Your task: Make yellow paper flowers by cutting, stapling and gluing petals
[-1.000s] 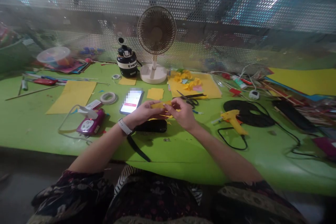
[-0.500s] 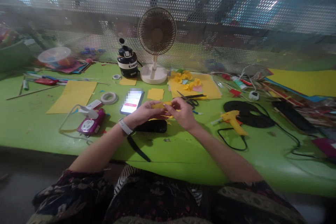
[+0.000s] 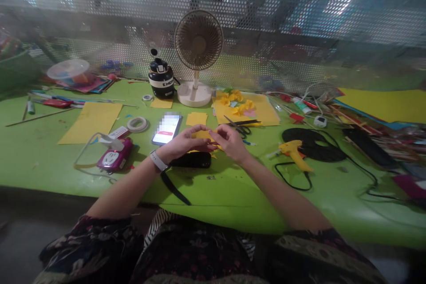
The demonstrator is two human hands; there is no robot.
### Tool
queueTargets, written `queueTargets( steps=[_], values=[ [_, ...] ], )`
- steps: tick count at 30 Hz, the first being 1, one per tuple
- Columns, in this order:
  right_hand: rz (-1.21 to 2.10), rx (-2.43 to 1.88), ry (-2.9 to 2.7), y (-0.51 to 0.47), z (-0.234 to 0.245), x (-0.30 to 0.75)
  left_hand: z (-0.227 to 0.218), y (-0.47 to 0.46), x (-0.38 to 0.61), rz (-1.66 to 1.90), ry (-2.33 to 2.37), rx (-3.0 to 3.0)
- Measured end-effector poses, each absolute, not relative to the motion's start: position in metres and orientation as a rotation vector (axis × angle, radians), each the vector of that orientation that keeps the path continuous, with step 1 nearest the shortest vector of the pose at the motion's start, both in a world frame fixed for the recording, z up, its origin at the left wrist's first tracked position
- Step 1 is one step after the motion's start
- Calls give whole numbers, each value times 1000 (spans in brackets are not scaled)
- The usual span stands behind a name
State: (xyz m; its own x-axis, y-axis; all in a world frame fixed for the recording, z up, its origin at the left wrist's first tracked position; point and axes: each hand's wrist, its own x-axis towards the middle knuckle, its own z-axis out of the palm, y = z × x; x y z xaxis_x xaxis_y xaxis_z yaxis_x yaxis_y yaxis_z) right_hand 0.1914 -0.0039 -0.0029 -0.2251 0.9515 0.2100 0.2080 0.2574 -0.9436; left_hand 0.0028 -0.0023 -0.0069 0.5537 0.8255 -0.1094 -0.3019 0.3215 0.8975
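Observation:
Between my two hands is a small piece of yellow paper [image 3: 201,134], partly hidden by fingers. My left hand [image 3: 186,143], with a pale watch band at the wrist, grips the paper from the left, thumb below and fingers curled. My right hand [image 3: 230,142] pinches the paper's right end with thumb and index finger. Under my left hand lies a black case [image 3: 193,160] with a strap. Just beyond my hands are a small stack of yellow paper squares [image 3: 196,119], a lit phone [image 3: 167,128] and black scissors [image 3: 244,129].
A white fan [image 3: 195,93] and a black bottle [image 3: 161,82] stand at the back. Yellow paper flowers [image 3: 236,96] lie on a yellow sheet. To the right is a yellow glue gun [image 3: 294,153] with its cord; to the left, a tape roll [image 3: 137,124] and a purple power strip [image 3: 115,157].
My fingers have shifted slightly on the yellow paper; my right fingertips have moved a little left, closer to my left hand. Everything on the table stays in place.

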Motion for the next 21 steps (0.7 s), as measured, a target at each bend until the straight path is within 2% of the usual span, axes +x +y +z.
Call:
queueTargets(
  steps=[4, 8, 15, 21],
  values=[
    [882, -1091, -1625, -5, -1, 192, -7, 2, 3, 916, 721, 1041],
    [871, -1123, -1611, -3, -4, 193, -8, 7, 1, 1018, 833, 1119],
    [1171, -1100, -1659, -4, -7, 193, -10, 9, -1, 1094, 902, 1350],
    [1283, -1106, -1671, -5, -4, 191, -12, 11, -4, 1101, 905, 1466]
  ],
)
